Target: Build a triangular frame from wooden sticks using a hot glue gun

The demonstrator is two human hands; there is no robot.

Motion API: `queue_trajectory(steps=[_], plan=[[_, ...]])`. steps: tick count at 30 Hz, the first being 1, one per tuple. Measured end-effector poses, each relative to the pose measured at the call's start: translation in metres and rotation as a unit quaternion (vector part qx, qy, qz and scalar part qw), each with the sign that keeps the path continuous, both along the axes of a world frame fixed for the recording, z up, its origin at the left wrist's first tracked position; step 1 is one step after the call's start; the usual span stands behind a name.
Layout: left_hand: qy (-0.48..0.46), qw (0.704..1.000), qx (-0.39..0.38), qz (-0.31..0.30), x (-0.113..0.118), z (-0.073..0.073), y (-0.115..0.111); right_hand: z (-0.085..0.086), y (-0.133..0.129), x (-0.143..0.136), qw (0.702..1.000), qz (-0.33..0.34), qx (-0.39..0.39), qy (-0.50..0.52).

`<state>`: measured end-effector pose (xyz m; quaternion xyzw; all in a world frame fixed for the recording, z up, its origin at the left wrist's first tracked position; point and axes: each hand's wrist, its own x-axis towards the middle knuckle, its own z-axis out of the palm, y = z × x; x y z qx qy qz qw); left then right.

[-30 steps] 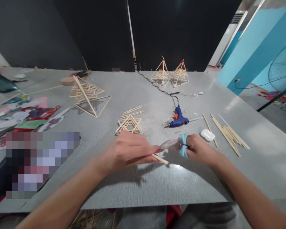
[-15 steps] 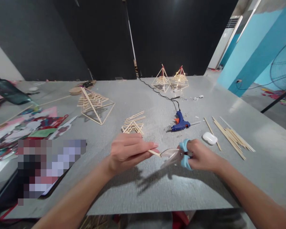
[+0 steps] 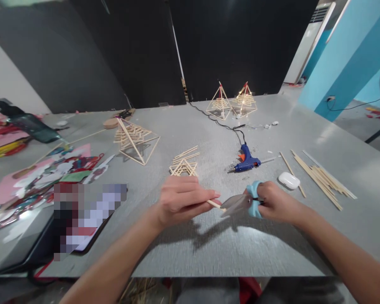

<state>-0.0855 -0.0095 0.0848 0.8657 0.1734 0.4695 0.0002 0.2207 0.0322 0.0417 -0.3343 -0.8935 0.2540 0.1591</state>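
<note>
My left hand is closed on a thin wooden stick, whose end pokes out past the fingertips to the right. My right hand holds light-blue-handled scissors, their blades pointing left and meeting the stick's end. Just beyond my left hand lies a small pile of cut sticks. A blue glue gun rests on the table behind the scissors. To the right are a white earphone case and a bundle of longer sticks.
A wooden stick pyramid stands at the left, and two smaller pyramids, one lit, stand at the back. On the left side of the table are a phone, a dark bottle and coloured scraps.
The scissor blades have closed together around the stick's end. The view has shifted, so the table and both hands appear slightly further right.
</note>
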Motion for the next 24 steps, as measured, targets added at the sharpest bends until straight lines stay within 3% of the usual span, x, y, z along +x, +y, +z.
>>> queue_trajectory(steps=[20, 24], plan=[[0.027, 0.999, -0.005, -0.022, 0.0028, 0.0009, -0.0034, 0.0049, -0.0042, -0.0013, 0.999, 0.014, -0.048, -0.022], [0.066, 0.997, 0.05, 0.002, -0.0022, 0.0017, -0.002, 0.0029, -0.0025, 0.0002, 1.0, -0.002, -0.019, -0.021]])
